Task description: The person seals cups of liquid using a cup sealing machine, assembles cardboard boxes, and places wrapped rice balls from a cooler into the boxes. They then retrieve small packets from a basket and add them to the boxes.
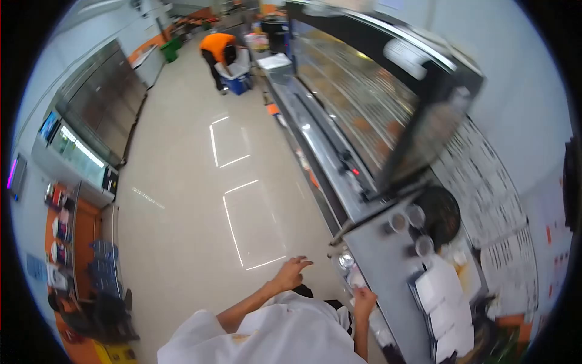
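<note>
Right hand (364,299), fingers clenched, touches the desk (388,267) edge; small cups (407,223) lie at one o'clock. Left hand (291,273) hovers released, farther off.

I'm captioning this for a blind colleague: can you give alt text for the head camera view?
Seen from above, a person in white stands at a grey counter, right hand closed at its edge, left hand spread open over the floor. Cups and white trays sit on the counter by a glass display case. Far off, a person in orange bends over a box.
</note>
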Demonstrator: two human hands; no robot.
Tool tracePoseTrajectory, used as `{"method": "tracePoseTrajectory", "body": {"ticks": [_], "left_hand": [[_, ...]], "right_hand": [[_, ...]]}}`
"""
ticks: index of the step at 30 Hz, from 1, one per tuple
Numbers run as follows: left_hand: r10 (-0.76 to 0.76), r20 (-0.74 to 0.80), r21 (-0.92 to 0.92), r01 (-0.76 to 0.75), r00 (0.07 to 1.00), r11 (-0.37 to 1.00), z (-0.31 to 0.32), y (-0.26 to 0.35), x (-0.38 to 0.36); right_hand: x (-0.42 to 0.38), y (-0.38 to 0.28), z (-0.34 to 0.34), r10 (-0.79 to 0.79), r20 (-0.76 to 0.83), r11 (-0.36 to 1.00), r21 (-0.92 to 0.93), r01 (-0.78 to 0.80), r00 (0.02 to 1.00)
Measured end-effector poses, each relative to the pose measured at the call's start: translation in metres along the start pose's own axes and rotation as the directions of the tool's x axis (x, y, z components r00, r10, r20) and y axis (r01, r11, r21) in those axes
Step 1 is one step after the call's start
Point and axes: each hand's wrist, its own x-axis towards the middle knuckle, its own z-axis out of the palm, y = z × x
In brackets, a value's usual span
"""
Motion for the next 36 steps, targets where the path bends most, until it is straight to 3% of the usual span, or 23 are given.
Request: {"method": "tracePoseTrajectory", "body": {"ticks": [2, 3, 4, 5, 6, 7, 9, 10, 11, 12, 14, 17, 19, 20, 22, 23, 26, 27, 29, 32, 34, 35, 36], "left_hand": [[-0.072, -0.131, 0.037, 0.078, 0.989, 0.996, -0.058, -0.042, -0.010], [-0.121, -0.213, 0.069, 0.138, 0.970, 0.988, -0.084, -0.059, -0.010], [-0.174, -0.264, -0.121, 0.147, 0.949, 0.982, -0.112, -0.068, -0.008], [-0.167, -0.280, -0.110, 0.141, 0.945, 0.984, -0.141, -0.075, -0.002], [-0.327, -0.166, -0.393, 0.241, 0.930, 0.887, -0.169, -0.082, 0.005], [-0.438, -0.008, -0.631, 0.335, 0.899, 0.700, -0.193, -0.094, 0.016], [-0.436, -0.087, -0.626, 0.291, 0.896, 0.724, -0.216, -0.135, 0.038], [-0.395, -0.224, -0.522, 0.233, 0.891, 0.821, -0.223, -0.165, 0.052], [-0.333, -0.352, -0.398, 0.182, 0.875, 0.899, -0.229, -0.199, 0.066], [-0.331, -0.355, -0.399, 0.178, 0.874, 0.899, -0.231, -0.237, 0.079], [-0.336, -0.390, -0.211, 0.272, 0.857, 0.939, -0.224, -0.329, 0.102], [-0.682, -0.117, -0.466, 0.566, 0.722, 0.680, -0.168, -0.492, 0.104], [-0.760, 0.037, -0.146, 0.756, 0.649, 0.638, -0.116, -0.580, 0.053], [-0.685, 0.110, -0.068, 0.693, 0.720, 0.718, -0.121, -0.580, 0.021], [-0.861, 0.211, -0.185, 0.884, 0.462, 0.429, -0.149, -0.562, -0.006], [-0.914, 0.230, -0.276, 0.923, 0.334, 0.268, -0.168, -0.554, -0.005], [-0.953, 0.231, -0.448, 0.891, 0.193, 0.072, -0.215, -0.554, 0.030], [-0.956, 0.235, -0.481, 0.876, 0.177, 0.044, -0.228, -0.562, 0.049], [-0.954, 0.248, -0.517, 0.856, 0.167, 0.016, -0.255, -0.582, 0.093], [-0.942, 0.250, -0.523, 0.850, 0.223, 0.062, -0.294, -0.633, 0.173], [-0.929, 0.225, -0.497, 0.854, 0.295, 0.151, -0.328, -0.684, 0.230], [-0.920, 0.207, -0.478, 0.855, 0.334, 0.203, -0.346, -0.713, 0.260], [-0.904, 0.177, -0.443, 0.851, 0.390, 0.281, -0.368, -0.746, 0.285]], "right_hand": [[0.033, -0.075, 0.057, 0.067, 0.334, 0.998, -0.037, -0.058, 0.940], [0.050, -0.092, 0.078, 0.048, 0.342, 0.999, -0.030, -0.040, 0.938], [0.068, -0.106, 0.100, -0.020, 0.491, 0.994, -0.082, 0.069, 0.871], [0.086, -0.118, 0.119, -0.070, 0.625, 0.976, -0.119, 0.184, 0.778], [0.102, -0.126, 0.136, -0.128, 0.651, 0.960, -0.108, 0.259, 0.748], [0.119, -0.129, 0.151, -0.141, 0.644, 0.957, -0.105, 0.269, 0.752], [0.154, -0.125, 0.178, -0.205, 0.644, 0.925, -0.118, 0.360, 0.737], [0.174, -0.129, 0.189, -0.209, 0.642, 0.923, -0.120, 0.366, 0.737], [0.193, -0.136, 0.197, -0.105, 0.645, 0.930, -0.206, 0.305, 0.756], [0.211, -0.145, 0.206, 0.002, 0.640, 0.926, -0.291, 0.241, 0.768], [0.242, -0.157, 0.233, 0.001, 0.629, 0.940, -0.265, 0.214, 0.777], [0.304, -0.137, 0.305, 0.037, 0.655, 0.966, -0.218, 0.142, 0.755], [0.358, -0.125, 0.364, 0.057, 0.681, 0.889, -0.367, 0.273, 0.730], [0.391, -0.151, 0.389, 0.124, 0.690, 0.932, -0.327, 0.154, 0.714], [0.458, -0.206, 0.449, -0.145, 0.679, 0.897, -0.217, 0.386, 0.720], [0.498, -0.252, 0.474, -0.179, 0.685, 0.909, -0.159, 0.385, 0.706], [0.606, -0.395, 0.541, -0.352, 0.650, 0.876, -0.025, 0.482, 0.674], [0.635, -0.460, 0.549, -0.330, 0.649, 0.889, -0.030, 0.457, 0.686], [0.692, -0.547, 0.584, -0.443, 0.556, 0.859, 0.038, 0.511, 0.703], [0.764, -0.624, 0.633, -0.449, 0.505, 0.882, 0.115, 0.457, 0.738], [0.809, -0.656, 0.663, -0.552, 0.337, 0.807, 0.448, 0.386, 0.763], [0.843, -0.659, 0.682, -0.537, 0.314, 0.814, 0.436, 0.383, 0.783], [0.870, -0.653, 0.702, -0.448, 0.363, 0.789, 0.590, 0.170, 0.817]]}}
